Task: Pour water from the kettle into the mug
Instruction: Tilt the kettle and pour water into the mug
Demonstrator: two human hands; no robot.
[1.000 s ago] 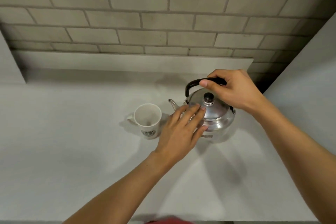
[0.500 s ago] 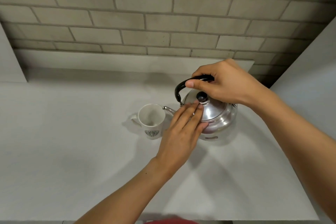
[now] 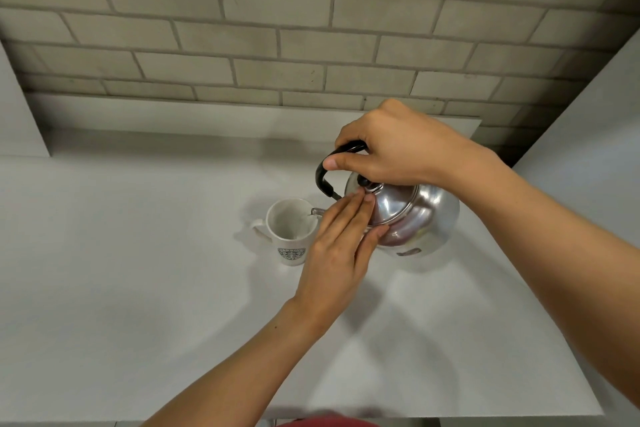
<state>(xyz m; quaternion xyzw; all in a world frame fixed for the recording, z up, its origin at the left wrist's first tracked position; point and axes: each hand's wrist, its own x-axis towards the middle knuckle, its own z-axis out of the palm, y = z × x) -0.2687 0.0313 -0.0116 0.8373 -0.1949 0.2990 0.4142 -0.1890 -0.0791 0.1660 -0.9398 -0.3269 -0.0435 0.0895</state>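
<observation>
A shiny steel kettle (image 3: 419,215) with a black handle hangs tilted to the left, lifted off the white counter (image 3: 138,288). My right hand (image 3: 394,146) is shut on the handle from above. My left hand (image 3: 339,243) lies flat with its fingertips pressed on the kettle's lid beside the black knob. The thin spout reaches over the rim of a white mug (image 3: 289,229) that stands upright to the kettle's left, its handle on the far left side and a dark logo on its front. A thin stream seems to run into the mug.
A brick wall (image 3: 311,28) rises behind a low white ledge at the back. A white panel (image 3: 588,135) closes off the right side. The counter's front edge runs along the bottom of the view.
The kettle has risen off the counter and tipped further left, bringing its spout over the mug. My left hand has stayed on the lid and followed it.
</observation>
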